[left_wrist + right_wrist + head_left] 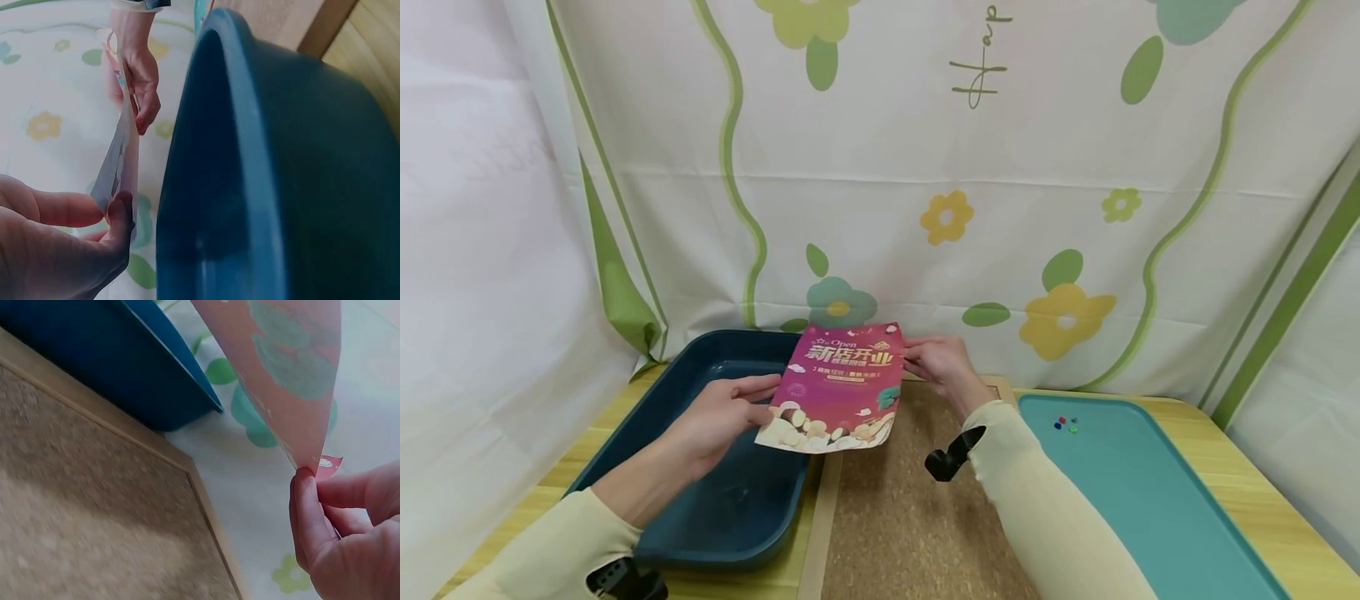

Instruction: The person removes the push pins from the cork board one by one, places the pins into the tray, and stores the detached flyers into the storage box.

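Observation:
A magenta printed flyer (841,392) with gold and white lettering is held up between both hands, over the right rim of the blue basin and the cork board. The left hand (718,421) pinches its left edge; in the left wrist view that hand (69,237) has thumb and fingers on either side of the sheet (128,150). At the upper right edge, the right hand (946,367) pinches the flyer. The right wrist view shows fingertips of this hand (337,519) gripping one corner, with the paper (287,375) bending upward from them.
The deep blue basin (767,546) stands at left on a wooden table (1157,407). A framed cork board (917,525) lies in the middle. At right is a teal tray (1157,492) with several tiny coloured pieces (1063,425). A flowered cloth (865,225) hangs behind.

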